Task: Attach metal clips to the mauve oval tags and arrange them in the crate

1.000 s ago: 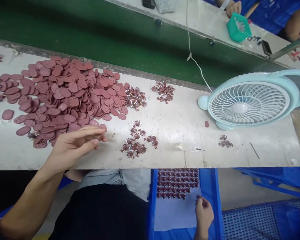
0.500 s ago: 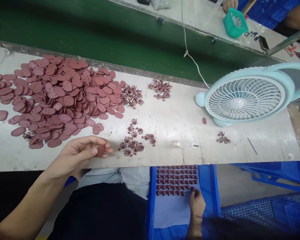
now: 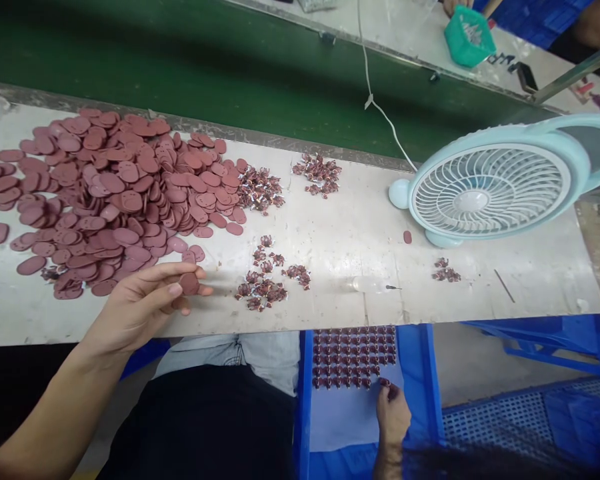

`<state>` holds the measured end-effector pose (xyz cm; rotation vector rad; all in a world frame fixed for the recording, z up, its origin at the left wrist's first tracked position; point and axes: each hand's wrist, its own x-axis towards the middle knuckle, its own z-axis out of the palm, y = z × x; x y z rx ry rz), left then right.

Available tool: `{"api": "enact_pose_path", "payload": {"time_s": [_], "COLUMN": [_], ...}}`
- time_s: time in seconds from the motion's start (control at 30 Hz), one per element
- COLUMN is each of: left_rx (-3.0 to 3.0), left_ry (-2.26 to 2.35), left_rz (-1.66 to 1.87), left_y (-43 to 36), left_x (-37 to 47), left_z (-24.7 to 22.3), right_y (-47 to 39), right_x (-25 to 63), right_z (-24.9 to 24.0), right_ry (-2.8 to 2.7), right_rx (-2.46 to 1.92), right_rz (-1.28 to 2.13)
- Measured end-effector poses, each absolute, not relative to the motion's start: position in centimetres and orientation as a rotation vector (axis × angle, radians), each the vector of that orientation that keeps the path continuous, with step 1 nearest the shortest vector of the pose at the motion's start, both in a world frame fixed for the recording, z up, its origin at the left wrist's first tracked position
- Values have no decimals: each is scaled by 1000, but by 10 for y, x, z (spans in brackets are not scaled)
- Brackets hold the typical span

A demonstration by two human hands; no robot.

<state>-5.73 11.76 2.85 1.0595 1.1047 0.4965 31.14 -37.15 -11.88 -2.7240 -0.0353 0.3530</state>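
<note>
My left hand (image 3: 153,297) is closed in a pinch on a flat reddish-brown oval disc (image 3: 190,284), held above the table's near edge. Behind it lies a large heap of similar oval discs (image 3: 130,177), some with small holes. Low on the right, my right hand (image 3: 394,410) reaches over a blue tray (image 3: 434,393). Its fingers pinch a small dark brown figure (image 3: 384,382), partly hidden by the fingertips. Beside it, rows of like figures (image 3: 353,357) stand on a white sheet (image 3: 343,420) in the tray.
Small piles of brown figures (image 3: 263,290) lie mid-table. A clear bottle with a thin dark tip (image 3: 370,285) lies near a loose oval disc (image 3: 407,237). A light blue fan (image 3: 490,183) stands at right, with a thin rod (image 3: 505,285) in front. Across the divider are a green container (image 3: 469,39) and another person's hand.
My left hand has shifted slightly left and up, turning the disc's flat face more into view. My right hand stays at the tray with the small figure between its fingers.
</note>
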Motion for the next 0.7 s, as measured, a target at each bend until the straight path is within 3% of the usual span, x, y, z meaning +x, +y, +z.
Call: {"api": "enact_pose_path", "payload": {"time_s": [0.3, 0.7], "left_rx": [931, 884], "left_ry": [1105, 1161], "left_rz": [588, 585], "left_y": [118, 122], "left_x": [-46, -48], "left_z": [30, 27], "right_y": [-380, -361], "right_x": [297, 298], "right_z": [-134, -114], "right_ry": [-135, 25], "right_rx": [-2742, -2652], "right_rz": [379, 496]}}
